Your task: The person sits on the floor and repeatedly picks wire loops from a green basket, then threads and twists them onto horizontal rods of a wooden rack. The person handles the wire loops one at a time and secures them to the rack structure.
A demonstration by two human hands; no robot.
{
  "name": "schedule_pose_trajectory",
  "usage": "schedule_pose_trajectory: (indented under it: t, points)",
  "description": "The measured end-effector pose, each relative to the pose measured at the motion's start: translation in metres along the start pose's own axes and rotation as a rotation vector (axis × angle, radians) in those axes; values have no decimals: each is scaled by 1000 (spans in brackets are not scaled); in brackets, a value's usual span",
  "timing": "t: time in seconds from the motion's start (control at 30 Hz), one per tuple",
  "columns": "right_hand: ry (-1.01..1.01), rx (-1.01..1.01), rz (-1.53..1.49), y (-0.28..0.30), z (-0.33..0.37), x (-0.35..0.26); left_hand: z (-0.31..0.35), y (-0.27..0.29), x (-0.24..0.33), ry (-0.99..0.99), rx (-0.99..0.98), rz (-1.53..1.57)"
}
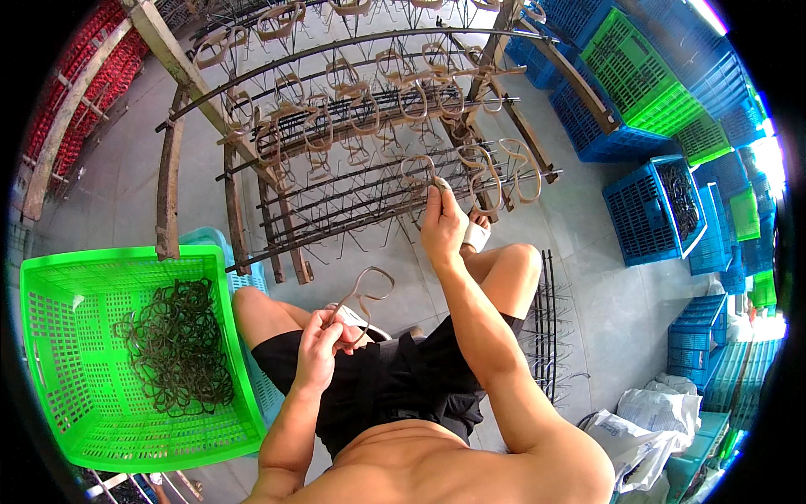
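My left hand (323,344) is closed in front of my lap, pinching a thin brown curved loop (377,271) that sticks up from the fingers. Farther forward, my right hand (442,220) reaches to the front bar of a wooden rack (225,181). Its fingers pinch the end of another thin brown loop (404,169) beside the hooks there. More brown loops (526,172) of the same kind hang to the right of that hand, and several rows of them hang on the dark hooked bars (361,220) behind.
A bright green plastic basket (63,361) at my left holds a tangled heap of dark brown loops (185,353). Spare hooked bars (547,328) lie on the floor by my right leg. Blue crates (642,223) and white sacks (651,428) stand at the right.
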State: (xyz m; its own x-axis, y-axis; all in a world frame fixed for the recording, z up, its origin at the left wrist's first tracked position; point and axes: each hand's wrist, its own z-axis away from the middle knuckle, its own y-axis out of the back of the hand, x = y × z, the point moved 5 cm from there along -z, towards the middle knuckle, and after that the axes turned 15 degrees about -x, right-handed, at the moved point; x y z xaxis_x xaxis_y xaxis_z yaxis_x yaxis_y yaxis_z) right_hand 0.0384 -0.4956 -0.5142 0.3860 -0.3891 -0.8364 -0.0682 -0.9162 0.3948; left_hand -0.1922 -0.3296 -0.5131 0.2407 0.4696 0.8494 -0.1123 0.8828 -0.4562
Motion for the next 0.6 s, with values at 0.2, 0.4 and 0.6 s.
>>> schedule_pose_trajectory:
  t: [0.2, 0.4, 0.6]
  points:
    - [-63, -3, -39, 2, -4, -4, 1, 4, 4, -15, 8, 19]
    - [-28, -35, -37, -11, 5, 0, 2, 9, 2, 4, 22, 18]
    - [-14, 74, -25, -6, 9, -1, 5, 10, 0, 1, 14, 17]
